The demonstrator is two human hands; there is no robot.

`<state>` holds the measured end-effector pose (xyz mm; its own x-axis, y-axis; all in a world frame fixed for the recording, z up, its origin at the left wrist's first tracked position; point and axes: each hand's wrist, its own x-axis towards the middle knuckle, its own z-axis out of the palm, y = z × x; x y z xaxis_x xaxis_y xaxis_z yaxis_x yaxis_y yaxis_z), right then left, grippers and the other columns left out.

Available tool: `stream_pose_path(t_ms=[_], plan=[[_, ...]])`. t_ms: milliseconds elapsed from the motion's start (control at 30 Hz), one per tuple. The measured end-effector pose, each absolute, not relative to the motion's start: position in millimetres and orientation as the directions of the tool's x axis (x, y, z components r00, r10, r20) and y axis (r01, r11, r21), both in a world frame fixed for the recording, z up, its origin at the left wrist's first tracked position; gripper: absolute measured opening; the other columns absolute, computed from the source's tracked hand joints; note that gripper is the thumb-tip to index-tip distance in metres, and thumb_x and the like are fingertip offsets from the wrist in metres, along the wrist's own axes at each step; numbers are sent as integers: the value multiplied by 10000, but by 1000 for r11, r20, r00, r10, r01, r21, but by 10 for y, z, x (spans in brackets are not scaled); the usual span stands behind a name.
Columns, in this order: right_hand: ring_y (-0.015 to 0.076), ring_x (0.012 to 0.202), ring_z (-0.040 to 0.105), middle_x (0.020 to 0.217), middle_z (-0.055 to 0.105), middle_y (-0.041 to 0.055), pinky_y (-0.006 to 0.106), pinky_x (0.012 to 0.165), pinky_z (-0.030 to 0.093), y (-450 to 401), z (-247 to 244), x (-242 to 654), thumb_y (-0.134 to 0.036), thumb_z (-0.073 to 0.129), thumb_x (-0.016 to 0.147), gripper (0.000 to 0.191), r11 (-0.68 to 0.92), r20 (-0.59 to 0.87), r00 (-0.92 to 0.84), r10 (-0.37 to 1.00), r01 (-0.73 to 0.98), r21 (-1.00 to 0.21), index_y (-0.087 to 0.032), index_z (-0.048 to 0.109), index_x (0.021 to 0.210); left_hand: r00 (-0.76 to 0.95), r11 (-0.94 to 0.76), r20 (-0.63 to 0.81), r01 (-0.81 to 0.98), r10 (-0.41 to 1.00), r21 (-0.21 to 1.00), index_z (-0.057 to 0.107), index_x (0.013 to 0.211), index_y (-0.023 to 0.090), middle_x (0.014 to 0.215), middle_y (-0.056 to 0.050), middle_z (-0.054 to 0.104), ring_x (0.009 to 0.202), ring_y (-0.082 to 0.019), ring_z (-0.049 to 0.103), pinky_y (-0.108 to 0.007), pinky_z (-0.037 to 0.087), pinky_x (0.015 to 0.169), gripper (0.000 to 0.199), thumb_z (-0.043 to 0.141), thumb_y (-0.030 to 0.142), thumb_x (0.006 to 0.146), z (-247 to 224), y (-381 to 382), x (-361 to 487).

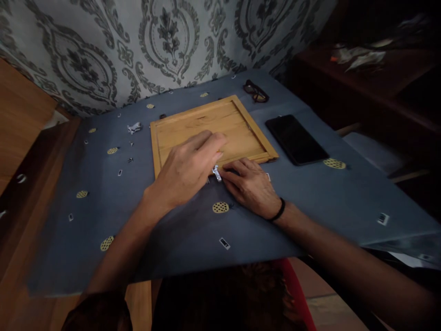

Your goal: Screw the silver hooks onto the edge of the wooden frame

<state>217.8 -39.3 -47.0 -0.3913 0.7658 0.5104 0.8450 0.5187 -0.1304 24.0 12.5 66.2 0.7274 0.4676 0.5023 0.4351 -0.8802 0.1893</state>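
A wooden panel with a raised frame (pixel 210 126) lies flat on the table. At its near edge sits a small silvery metal fitting (pixel 217 174), perhaps a hinge. My right hand (pixel 251 186), a black band on its wrist, has its fingers closed against the right side of this fitting. Above the panel's near edge, my left hand (pixel 188 168) is closed with thumb and fingertips together; whatever is in that pinch is too small or hidden to name. A second silvery fitting (pixel 134 128) rests left of the panel, with small screw-like pieces (pixel 130 160) close by.
A blue cloth with pineapple prints (pixel 193 234) covers the table. Right of the panel lie a black phone (pixel 296 139) and, farther back, folded glasses (pixel 255 91). A patterned curtain or wall covering (pixel 168 41) rises behind; dark furniture (pixel 361 82) stands at right.
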Motion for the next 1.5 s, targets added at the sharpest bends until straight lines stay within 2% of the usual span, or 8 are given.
stream_pose_path(t_ms=[167,333,600,933,1200,1333,1500], plan=[[243,935,543,1019,702,97,373,787,428,-396,-471,2172,-210,548,971,221,513,532,-387,753,852,-105,-178,722,1103,644,-851,574,479,506,213,612,1156,171,1132,-51,720,1009,-167,695,-301,556,922,190,520,153,990,729,144,190],[243,943,548,1029,704,90,371,791,428,-400,-460,2175,-213,529,982,223,513,517,-391,762,851,-112,-197,720,1097,611,-814,557,529,562,241,616,1172,204,1147,-47,717,1024,-180,695,-327,572,922,208,496,198,1003,772,157,154],[268,959,545,1045,705,114,411,792,445,-401,-462,2188,-199,532,964,254,527,502,-400,767,839,-137,-177,727,1124,643,-814,513,533,568,233,617,1135,215,1104,-35,726,947,-161,700,-292,565,854,172,519,201,993,727,162,175],[249,922,550,1010,711,97,378,776,434,-400,-461,2171,-190,564,958,208,519,532,-394,749,849,-102,-169,718,1096,652,-822,516,524,555,222,611,1153,190,1112,-46,726,901,-162,701,-297,553,835,191,506,193,994,661,168,198],[254,945,552,1019,705,99,386,786,427,-401,-458,2176,-181,576,944,216,516,512,-390,766,847,-129,-180,716,1109,655,-819,505,528,561,225,615,1166,186,1117,-48,725,896,-153,702,-289,551,855,198,508,206,999,658,170,201],[248,932,557,1008,708,94,374,777,431,-398,-463,2176,-193,565,956,204,518,531,-393,751,849,-104,-178,718,1091,661,-824,505,524,554,217,615,1162,192,1116,-54,721,905,-159,699,-296,554,840,196,501,207,1003,663,162,201],[258,943,555,1024,709,99,392,785,435,-397,-461,2174,-217,540,973,230,511,510,-390,767,851,-118,-191,719,1115,708,-854,490,487,509,183,613,1144,171,1070,-61,714,954,-182,692,-310,548,822,186,488,194,1010,679,139,208]])
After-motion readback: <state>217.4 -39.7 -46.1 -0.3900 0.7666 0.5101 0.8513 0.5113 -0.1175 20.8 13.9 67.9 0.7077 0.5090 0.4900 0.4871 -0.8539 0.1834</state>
